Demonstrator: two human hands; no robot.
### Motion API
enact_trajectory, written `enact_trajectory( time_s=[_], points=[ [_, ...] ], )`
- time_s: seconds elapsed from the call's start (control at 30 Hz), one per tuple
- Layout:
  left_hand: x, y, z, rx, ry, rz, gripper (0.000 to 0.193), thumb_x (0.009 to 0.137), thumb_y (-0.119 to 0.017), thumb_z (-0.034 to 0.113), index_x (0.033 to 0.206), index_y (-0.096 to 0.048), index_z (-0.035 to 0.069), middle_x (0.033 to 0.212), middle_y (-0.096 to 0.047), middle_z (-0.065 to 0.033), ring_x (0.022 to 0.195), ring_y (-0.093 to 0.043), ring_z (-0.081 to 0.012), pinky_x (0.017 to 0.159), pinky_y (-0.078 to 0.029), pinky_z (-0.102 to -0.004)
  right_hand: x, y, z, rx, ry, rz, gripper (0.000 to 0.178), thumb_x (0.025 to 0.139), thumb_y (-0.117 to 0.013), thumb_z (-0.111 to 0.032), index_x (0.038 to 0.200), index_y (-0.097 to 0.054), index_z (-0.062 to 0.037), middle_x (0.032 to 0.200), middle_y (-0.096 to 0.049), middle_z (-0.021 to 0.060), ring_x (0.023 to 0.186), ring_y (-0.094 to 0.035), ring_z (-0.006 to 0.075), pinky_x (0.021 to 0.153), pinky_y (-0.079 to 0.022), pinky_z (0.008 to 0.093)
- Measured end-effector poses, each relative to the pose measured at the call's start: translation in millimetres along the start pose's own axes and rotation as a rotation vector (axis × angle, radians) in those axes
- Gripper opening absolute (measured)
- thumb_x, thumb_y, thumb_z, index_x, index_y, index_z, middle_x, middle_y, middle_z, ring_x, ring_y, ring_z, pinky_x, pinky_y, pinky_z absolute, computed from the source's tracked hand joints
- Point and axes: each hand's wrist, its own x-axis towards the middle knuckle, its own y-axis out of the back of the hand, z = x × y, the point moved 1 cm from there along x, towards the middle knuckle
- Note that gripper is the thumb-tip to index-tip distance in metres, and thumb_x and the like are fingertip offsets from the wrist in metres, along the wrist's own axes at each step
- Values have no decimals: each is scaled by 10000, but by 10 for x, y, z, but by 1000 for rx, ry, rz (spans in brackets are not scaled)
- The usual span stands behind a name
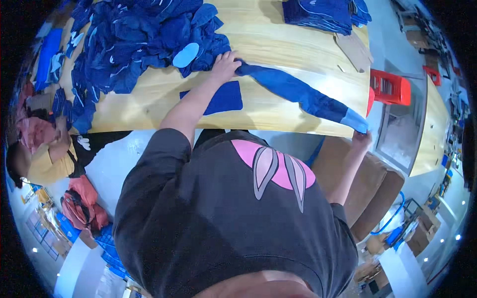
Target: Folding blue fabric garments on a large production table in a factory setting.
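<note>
A long, narrow strip of dark blue cloth [293, 89], perhaps a garment leg or sleeve, slants across the table with a paler blue right end. My left hand [226, 66] pinches its far left end beside the heap. At the table's front right edge, my right hand [361, 140] grips the pale end. Partly under my left forearm lies a flat dark blue piece of cloth [223, 98]. A big crumpled heap of dark blue garments [134, 39] covers the far left, with a light blue oval piece [186, 55] at its near edge.
Folded dark blue garments [318, 14] are stacked at the far right of the wooden table [268, 42]. Brown cardboard [354, 51] lies nearby. Red stools [391, 87] stand past the right edge, and a brown box [353, 174] below it. A co-worker [49, 161] is at left.
</note>
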Motion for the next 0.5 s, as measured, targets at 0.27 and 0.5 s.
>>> enact_trajectory(
  time_s=[0.27, 0.5],
  points=[
    [311, 148, -227, -856, 729, -261, 276, 881, -594, 267, 913, -672, 4, 873, -691, -152, 775, -616, -317, 710, -469, -363, -10, 636, -20, 5, -33, 134, 316, 897, -491, -79, 1188, -570, 12, 1124, -639, 160, 1015, -629, 255, 881, -501, 354],
    [542, 109, 5, -490, 820, -147, 320, 889, -595, 310, 907, -680, 2, 803, -686, -148, 665, -596, -321, 629, -469, -388, -99, 688, 406, 10, -101, 179, 313, 894, -481, -64, 1186, -564, 9, 1129, -633, 159, 1025, -624, 253, 890, -496, 353]
  ],
)
